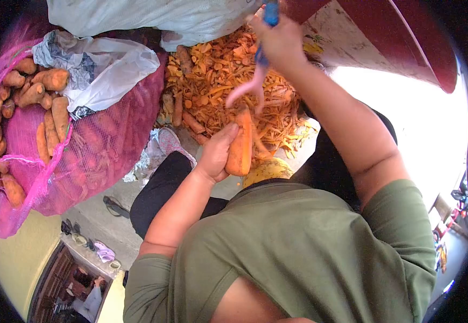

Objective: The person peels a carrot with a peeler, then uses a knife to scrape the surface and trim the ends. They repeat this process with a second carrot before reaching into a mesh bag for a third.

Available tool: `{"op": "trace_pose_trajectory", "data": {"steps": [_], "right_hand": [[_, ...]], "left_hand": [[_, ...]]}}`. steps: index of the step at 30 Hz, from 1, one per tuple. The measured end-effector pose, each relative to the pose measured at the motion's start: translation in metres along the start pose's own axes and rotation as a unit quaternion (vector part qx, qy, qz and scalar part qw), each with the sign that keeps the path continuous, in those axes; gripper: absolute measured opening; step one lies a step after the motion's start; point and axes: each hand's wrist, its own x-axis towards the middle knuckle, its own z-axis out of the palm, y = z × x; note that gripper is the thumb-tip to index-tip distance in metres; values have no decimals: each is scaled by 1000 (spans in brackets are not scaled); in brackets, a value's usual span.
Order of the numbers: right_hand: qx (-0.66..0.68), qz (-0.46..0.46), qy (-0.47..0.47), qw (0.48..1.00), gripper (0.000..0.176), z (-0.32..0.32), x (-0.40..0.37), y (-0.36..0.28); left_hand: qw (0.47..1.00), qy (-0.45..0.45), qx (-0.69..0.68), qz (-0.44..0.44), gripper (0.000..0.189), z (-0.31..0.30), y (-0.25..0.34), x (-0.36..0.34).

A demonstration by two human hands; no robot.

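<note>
Left hand [218, 153]: fingers wrapped round the carrot [240, 145] near its base, apparently steadying it while leaving the far end exposed. Right hand [285, 48]: fingers closed about the peeler [255, 83], its pink head near that end; contact cannot be confirmed. Carrot: between the knees [161, 185], thick, bright strip along one face, before heaped peelings [218, 70].

Plastic peeler [257, 81], matt carrot [240, 148], mesh sack [91, 172]

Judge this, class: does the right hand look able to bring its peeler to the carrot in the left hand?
Likely yes: the right hand holds the peeler near the carrot, nothing visible lies between, and the left hand covers only one side.
</note>
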Motion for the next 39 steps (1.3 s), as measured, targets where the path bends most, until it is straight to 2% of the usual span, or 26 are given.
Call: {"op": "trace_pose_trajectory", "data": {"steps": [1,4,5,6,8,9,10,13,16,19,22,25,26,27,28,30,31,34,35,38,39], "right_hand": [[24,-32,52,998,32,-11,7,-5],[11,-25,9,1000,31,-11,-8,-26],[40,-19,-34,998,31,5,-19,-14],[77,-25,-85,993,31,4,-46,-32],[33,-11,-171,985,33,4,-77,-38],[39,8,-185,982,32,4,-74,-37],[45,30,-199,978,31,3,-71,-33],[6,-30,-60,998,30,14,-30,-2],[87,-51,40,994,29,-7,-4,-10],[7,-33,3,999,30,-4,-13,-23],[21,4,-165,986,31,9,-66,-30],[3,-17,-171,985,28,9,-72,-27],[7,-22,-123,992,28,9,-63,-23],[12,-27,-75,997,28,7,-44,-19],[17,-32,-25,999,27,4,-27,-16],[81,-8,3,997,23,-12,-3,-23],[113,4,18,993,20,-16,3,-26],[59,15,-50,997,29,3,-19,-22],[78,13,-103,992,31,7,-39,-26],[-6,9,-186,982,34,11,-77,-31],[-20,14,-169,985,34,10,-73,-29]], "left_hand": [[1000,0,15,-3,31,2,0,-2],[999,-16,-19,22,32,-15,2,2],[998,-25,-44,38,33,-21,2,6],[998,26,-47,40,33,-15,6,7],[990,127,-52,43,35,5,14,7],[994,73,-61,46,34,8,11,4],[996,62,-28,57,33,7,7,2],[991,39,69,106,34,1,1,2],[993,51,60,93,35,15,4,-3],[997,58,-30,45,37,-9,5,5],[995,32,-80,56,39,1,12,1],[1000,8,-3,18,42,-8,2,2],[1000,-5,21,-3,42,-11,-2,1],[997,22,39,63,43,11,-4,-2],[997,20,52,57,43,10,-7,-2],[996,15,80,46,44,4,-13,0],[999,22,17,37,41,4,-13,1],[999,3,-42,23,39,-10,-1,2],[998,26,-7,61,41,-12,1,6],[996,-28,-75,44,41,2,6,0],[998,47,-33,30,39,6,1,-1]]}}
